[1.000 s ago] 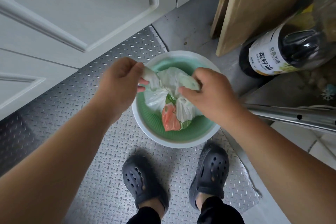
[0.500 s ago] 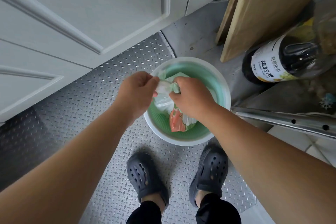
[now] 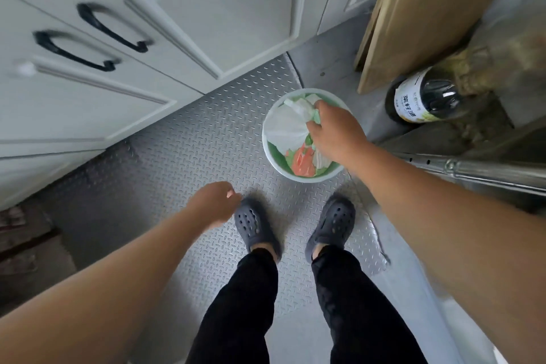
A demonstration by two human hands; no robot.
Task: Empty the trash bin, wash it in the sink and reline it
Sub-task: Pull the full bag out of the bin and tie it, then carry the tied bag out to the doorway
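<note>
Left hand (image 3: 214, 203): idle, clear of everything, hanging above the checker-plate floor mat (image 3: 189, 156) just left of the nearer clog (image 3: 254, 223); fingers loosely curled on nothing, so its grip is relaxed and empty. Trash bin (image 3: 304, 178): round, pale rim, standing on the floor in front of both clogs, to the right of the left hand and directly under the right hand. Bin liner (image 3: 288, 128): white film gathered toward the right hand, with green and orange refuse (image 3: 302, 161) showing through its lower part; it lies inside the bin, not yet lifted out as far as can be told. Right hand (image 3: 335, 134): grip closed on the bunched neck of the liner, fingers curled round the film; whether a knot is tied under the hand cannot be told. Risks, judged: one hand carries the whole load, so thin film may stretch or tear at the neck; an unsealed neck may spill refuse onto the mat; the light bin may rise with the liner, since nothing steadies it. Oil bottle (image 3: 425, 102): standing just right of the grip beside a leaning board (image 3: 419, 15); a swinging bag could knock it.
</note>
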